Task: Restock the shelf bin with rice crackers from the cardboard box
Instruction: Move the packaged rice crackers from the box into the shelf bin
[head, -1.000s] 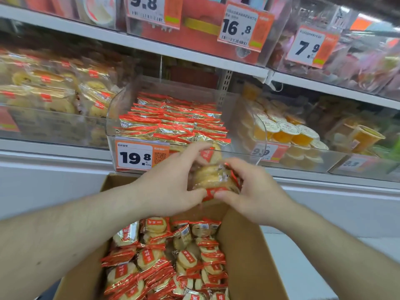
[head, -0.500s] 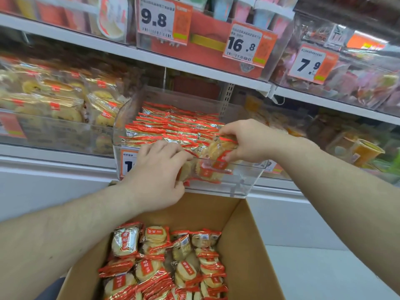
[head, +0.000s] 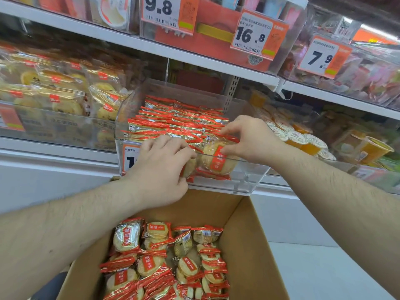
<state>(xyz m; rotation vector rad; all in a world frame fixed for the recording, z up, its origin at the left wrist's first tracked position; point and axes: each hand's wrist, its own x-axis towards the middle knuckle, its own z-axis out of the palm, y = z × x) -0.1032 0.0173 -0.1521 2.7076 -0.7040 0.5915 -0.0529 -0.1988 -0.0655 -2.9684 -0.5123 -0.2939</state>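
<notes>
A clear plastic shelf bin (head: 242, 182) holds rows of red-and-gold rice cracker packs (head: 177, 120). My left hand (head: 160, 165) and my right hand (head: 249, 137) both reach over its front wall and grip a bunch of rice cracker packs (head: 216, 161) standing at the front of the bin. Below them an open cardboard box (head: 249, 245) holds several more rice cracker packs (head: 168, 256).
A bin of wrapped pastries (head: 60, 92) stands left of the cracker bin, and a bin of jelly cups (head: 303, 139) stands right. The shelf above carries price tags 9.8 (head: 164, 11), 16.8 (head: 253, 35) and 7.9 (head: 320, 57). White floor shows right of the box.
Both hands lifted the bunch of packs from above the box up and forward, and now hold it inside the front of the bin. The view has tilted upward.
</notes>
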